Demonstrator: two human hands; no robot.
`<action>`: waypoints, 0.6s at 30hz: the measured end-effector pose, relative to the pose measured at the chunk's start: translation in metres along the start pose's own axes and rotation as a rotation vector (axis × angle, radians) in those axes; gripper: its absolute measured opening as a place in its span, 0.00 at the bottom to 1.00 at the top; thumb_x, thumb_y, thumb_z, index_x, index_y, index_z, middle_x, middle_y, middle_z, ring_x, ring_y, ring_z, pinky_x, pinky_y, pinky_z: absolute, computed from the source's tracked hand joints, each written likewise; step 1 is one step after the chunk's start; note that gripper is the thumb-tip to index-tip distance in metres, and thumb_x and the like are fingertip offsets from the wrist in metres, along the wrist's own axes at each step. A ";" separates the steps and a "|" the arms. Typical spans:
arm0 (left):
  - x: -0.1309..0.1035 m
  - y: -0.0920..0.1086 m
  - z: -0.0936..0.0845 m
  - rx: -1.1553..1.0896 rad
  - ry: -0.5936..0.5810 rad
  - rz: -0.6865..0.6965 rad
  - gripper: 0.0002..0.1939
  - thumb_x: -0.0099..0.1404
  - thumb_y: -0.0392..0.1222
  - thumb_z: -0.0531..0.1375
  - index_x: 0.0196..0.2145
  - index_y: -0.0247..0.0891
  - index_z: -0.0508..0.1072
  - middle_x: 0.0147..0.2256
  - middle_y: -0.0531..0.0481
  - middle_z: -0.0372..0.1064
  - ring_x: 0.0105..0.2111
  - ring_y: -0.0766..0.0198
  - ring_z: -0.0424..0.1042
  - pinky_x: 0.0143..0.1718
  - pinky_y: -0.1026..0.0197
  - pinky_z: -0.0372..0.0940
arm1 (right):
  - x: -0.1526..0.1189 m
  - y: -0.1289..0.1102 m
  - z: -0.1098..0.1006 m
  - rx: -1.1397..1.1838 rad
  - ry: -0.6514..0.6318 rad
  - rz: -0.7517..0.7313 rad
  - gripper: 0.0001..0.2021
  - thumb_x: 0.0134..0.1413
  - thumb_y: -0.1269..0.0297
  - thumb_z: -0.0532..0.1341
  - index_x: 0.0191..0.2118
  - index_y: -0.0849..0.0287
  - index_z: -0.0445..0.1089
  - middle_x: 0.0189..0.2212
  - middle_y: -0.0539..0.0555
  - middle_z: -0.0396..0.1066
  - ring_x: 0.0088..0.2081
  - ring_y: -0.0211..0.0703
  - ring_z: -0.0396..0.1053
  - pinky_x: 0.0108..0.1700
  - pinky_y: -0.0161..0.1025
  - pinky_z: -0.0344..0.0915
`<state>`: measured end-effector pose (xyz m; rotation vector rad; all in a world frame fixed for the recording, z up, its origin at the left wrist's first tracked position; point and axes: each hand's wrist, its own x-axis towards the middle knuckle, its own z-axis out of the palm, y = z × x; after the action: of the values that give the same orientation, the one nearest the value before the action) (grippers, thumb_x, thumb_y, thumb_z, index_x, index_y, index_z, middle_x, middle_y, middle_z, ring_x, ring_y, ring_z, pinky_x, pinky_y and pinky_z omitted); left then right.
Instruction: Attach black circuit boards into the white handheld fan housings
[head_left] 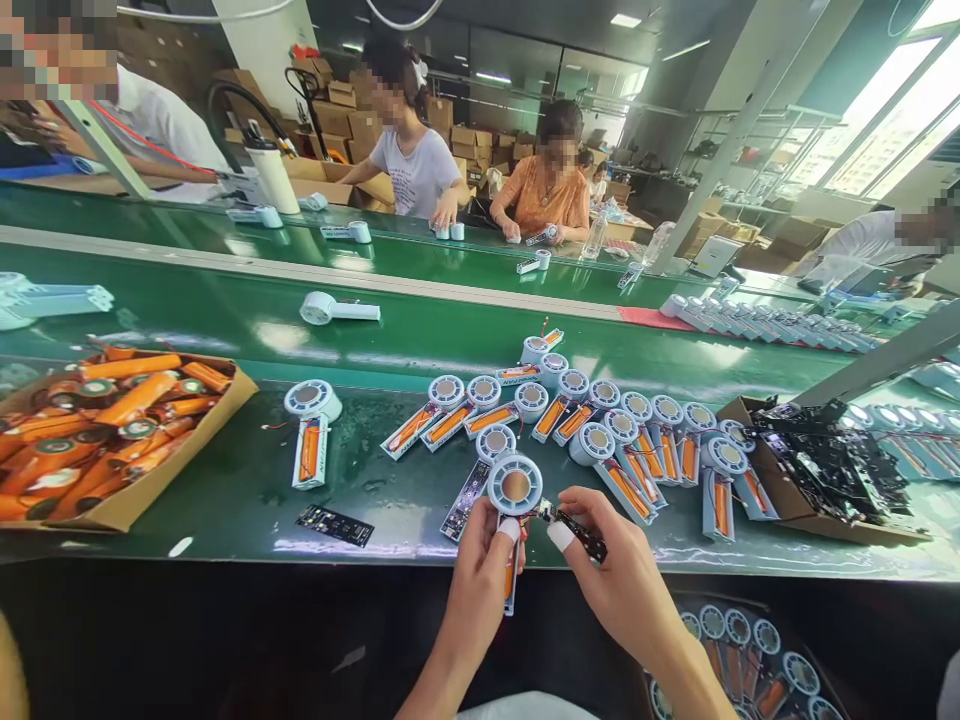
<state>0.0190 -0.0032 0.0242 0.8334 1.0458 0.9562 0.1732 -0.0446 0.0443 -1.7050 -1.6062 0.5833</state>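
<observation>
Far beyond the fingers (592, 505), up left: person in white shirt (169, 130), white container (271, 178) holding dark items, black-handled cart (306, 88), stacked cartons (349, 122). Ahead: person in printed white tee (418, 172), person in orange top (553, 198), clear bottle (595, 238) just right of the latter. Up right: slanted metal post (739, 140), red sheet (651, 318), windows (885, 110), another person in white (859, 245). Left of fingers: small white piece (181, 547) on desk (247, 500).
</observation>
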 end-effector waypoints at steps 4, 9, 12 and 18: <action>0.002 0.003 -0.005 0.053 -0.031 0.035 0.11 0.63 0.46 0.59 0.43 0.43 0.70 0.38 0.52 0.73 0.33 0.63 0.69 0.38 0.63 0.66 | 0.000 -0.002 -0.003 -0.323 0.003 -0.162 0.13 0.69 0.67 0.48 0.49 0.52 0.69 0.38 0.55 0.77 0.35 0.46 0.75 0.33 0.38 0.63; 0.004 0.001 -0.007 0.051 -0.035 0.063 0.09 0.64 0.45 0.58 0.42 0.43 0.70 0.35 0.53 0.72 0.31 0.65 0.67 0.36 0.64 0.65 | 0.003 -0.014 -0.016 -0.602 -0.248 -0.234 0.10 0.67 0.68 0.52 0.39 0.55 0.70 0.27 0.52 0.74 0.25 0.45 0.71 0.26 0.39 0.50; 0.006 -0.002 -0.004 0.032 -0.017 0.066 0.06 0.62 0.44 0.59 0.37 0.42 0.70 0.29 0.55 0.69 0.27 0.66 0.65 0.31 0.66 0.62 | 0.003 -0.028 -0.025 -0.551 -0.463 -0.241 0.01 0.61 0.67 0.60 0.38 0.55 0.70 0.28 0.51 0.75 0.27 0.46 0.71 0.28 0.38 0.49; 0.008 0.000 -0.002 -0.104 -0.118 -0.045 0.03 0.57 0.41 0.59 0.30 0.40 0.69 0.26 0.57 0.66 0.24 0.69 0.61 0.26 0.67 0.59 | 0.007 -0.027 -0.011 -0.015 -0.553 -0.109 0.09 0.60 0.72 0.56 0.29 0.55 0.66 0.24 0.47 0.71 0.26 0.38 0.63 0.31 0.36 0.52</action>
<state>0.0193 0.0047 0.0212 0.7676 0.9018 0.9048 0.1641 -0.0409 0.0723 -1.5308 -2.0672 1.0551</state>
